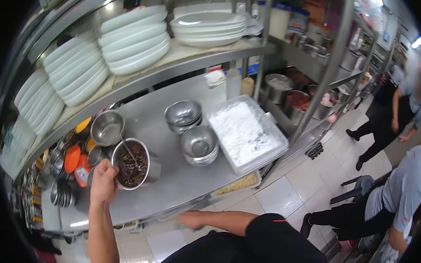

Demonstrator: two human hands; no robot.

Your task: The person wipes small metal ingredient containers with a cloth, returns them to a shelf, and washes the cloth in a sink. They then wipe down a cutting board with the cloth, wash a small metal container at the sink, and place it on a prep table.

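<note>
My left hand [105, 179] is closed on the side of a steel pot [154, 169], which is at the left part of the steel table. Dark brown, chunky contents [130, 168] fill much of the pot, and a thin metal utensil handle [132, 151] slants into them. Just behind the pot is a steel bowl [107, 128]. My right hand [193, 220] is low, in front of the table's edge, with its fingers curled. A bit of green shows beneath it, too small to name.
Stacked steel bowls [199, 147] and a plastic tub of white powder [243, 133] stand on the steel table [170, 181]. White plates [134, 41] line the shelf above. An orange-topped item [72, 159] lies left. Co-workers [398, 186] and a dark stool [358, 190] occupy the right.
</note>
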